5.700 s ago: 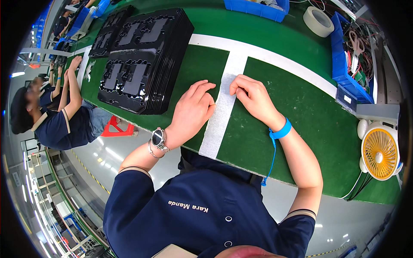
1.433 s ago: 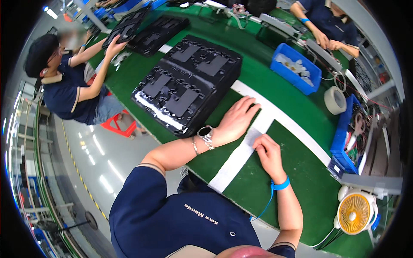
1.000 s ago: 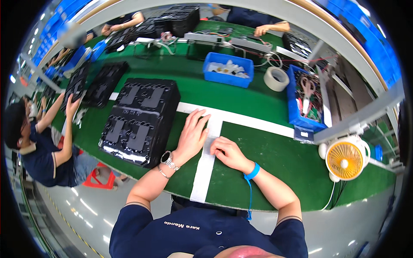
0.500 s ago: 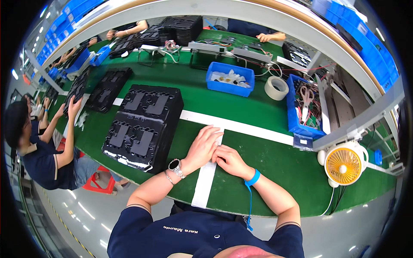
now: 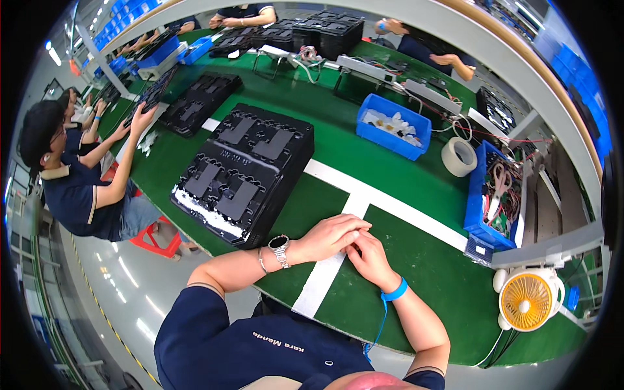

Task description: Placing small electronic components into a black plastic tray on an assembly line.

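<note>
The left hand [image 5: 330,239] lies palm down, fingers stretched together, overlapping the right hand [image 5: 374,261], whose fingers I see bent inward, partly hidden beneath. Behind the hands, the left forearm [image 5: 231,268] and right forearm [image 5: 422,318] spread apart.

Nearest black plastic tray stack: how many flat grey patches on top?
4: far-left flat grey patch, far-right patch, near-left patch, near-right patch; any below would be hidden.

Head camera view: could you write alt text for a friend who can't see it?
A person's bare left hand and right hand meet over a white strip on a green table. A stack of black trays stands to the left, a white fan with a yellow front to the right.
</note>
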{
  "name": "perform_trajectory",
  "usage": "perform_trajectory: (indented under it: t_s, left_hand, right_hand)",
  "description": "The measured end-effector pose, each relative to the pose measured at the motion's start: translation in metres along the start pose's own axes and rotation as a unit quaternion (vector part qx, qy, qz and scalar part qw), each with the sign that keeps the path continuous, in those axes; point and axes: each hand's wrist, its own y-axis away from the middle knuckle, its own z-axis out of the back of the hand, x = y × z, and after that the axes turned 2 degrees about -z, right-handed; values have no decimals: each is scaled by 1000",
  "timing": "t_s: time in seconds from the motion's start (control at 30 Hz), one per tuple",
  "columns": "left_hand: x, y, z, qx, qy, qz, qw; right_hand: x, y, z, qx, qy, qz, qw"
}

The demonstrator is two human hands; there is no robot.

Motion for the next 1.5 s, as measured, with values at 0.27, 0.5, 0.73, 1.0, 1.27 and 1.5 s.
perform_trajectory:
  t_s: [0.27,0.5,0.73,1.0,1.27,1.5]
  left_hand:
    - [-7,6,-1,17,-5,-6,1000]
    - [-7,9,1,21,-18,-6,1000]
    - [-4,12,1,11,-77,13,997]
    - [-3,13,-1,13,-77,20,997]
    - [-3,13,0,22,-84,17,996]
    - [-4,12,1,5,-104,27,994]
  right_hand:
    - [4,3,3,13,-2,69,998]
    - [10,6,7,63,76,102,990]
    - [21,12,1,163,258,97,947]
    - [18,14,0,183,287,95,936]
    - [20,12,1,174,257,98,946]
    - [23,11,-2,106,275,31,955]
